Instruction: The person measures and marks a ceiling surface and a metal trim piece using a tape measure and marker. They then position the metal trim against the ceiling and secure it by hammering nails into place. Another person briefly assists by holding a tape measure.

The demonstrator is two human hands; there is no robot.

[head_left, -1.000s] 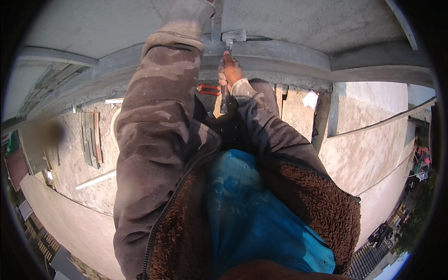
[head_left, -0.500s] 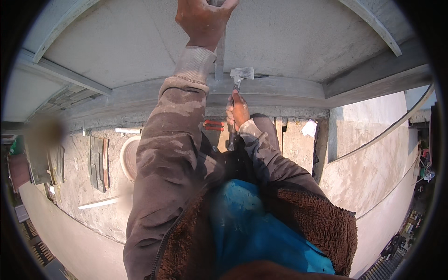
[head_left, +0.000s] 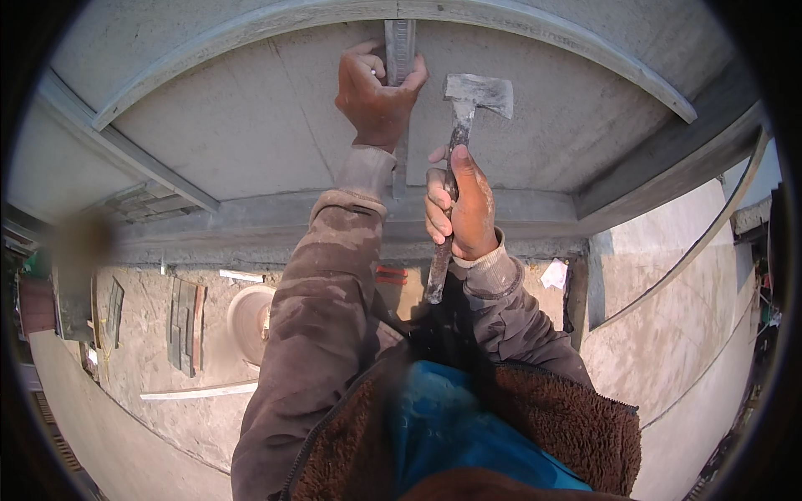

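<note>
My left hand (head_left: 380,96) is raised against the grey panel (head_left: 251,117), its fingers closed round a narrow ribbed metal channel (head_left: 400,50). A tiny white spot shows by its curled forefinger; I cannot make out what it is. Where the upper end of the channel stops, a long curved metal strip (head_left: 276,23) crosses. Beside it on the right, my right hand (head_left: 468,204) grips a hatchet (head_left: 476,92) by its dark, worn handle. The dust-whitened hatchet head points up, in front of the panel and apart from the channel.
A grey ledge (head_left: 276,225) runs below the panel. On the dusty floor lie dark planks (head_left: 184,321), a pale strip (head_left: 196,392), a round basin (head_left: 245,321), red pieces (head_left: 391,275) and a white scrap (head_left: 554,274). A curved rail (head_left: 693,250) spans the right side.
The hatchet has risen from low beside the ledge to in front of the panel. My left hand stays on the channel, now lower in view, and the curved strip has come fully into sight.
</note>
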